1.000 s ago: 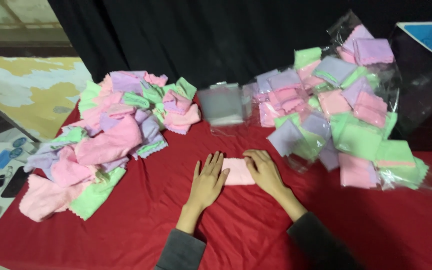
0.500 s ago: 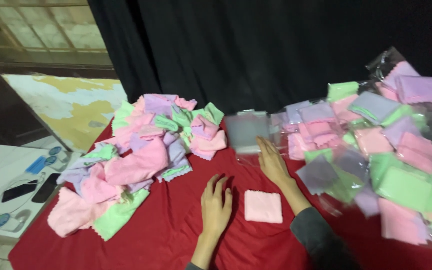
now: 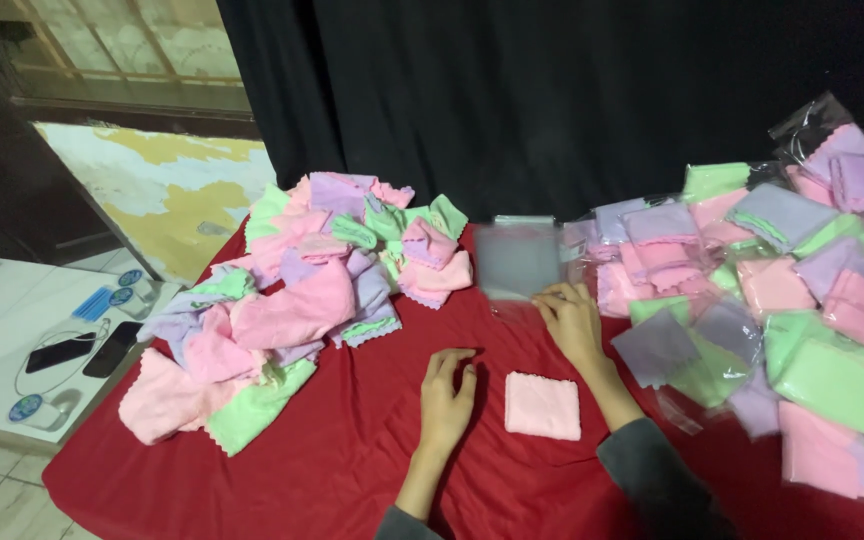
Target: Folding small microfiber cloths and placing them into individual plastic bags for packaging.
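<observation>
A folded pink cloth point(image 3: 543, 405) lies flat on the red tablecloth point(image 3: 352, 470) between my two hands. My left hand point(image 3: 447, 390) rests open on the cloth-covered table just left of it, touching nothing else. My right hand point(image 3: 570, 318) reaches forward, fingers on the lower edge of a stack of clear plastic bags point(image 3: 517, 260). Whether it grips a bag I cannot tell.
A loose heap of pink, green and purple cloths point(image 3: 292, 300) fills the left of the table. Bagged cloths point(image 3: 792, 300) pile up on the right. A black curtain hangs behind. A white side table point(image 3: 12, 350) with phones and tape rolls stands at far left.
My right hand left the pink cloth and reached forward to the clear bags. My left hand slid off the cloth to its left. The camera view shifted left.
</observation>
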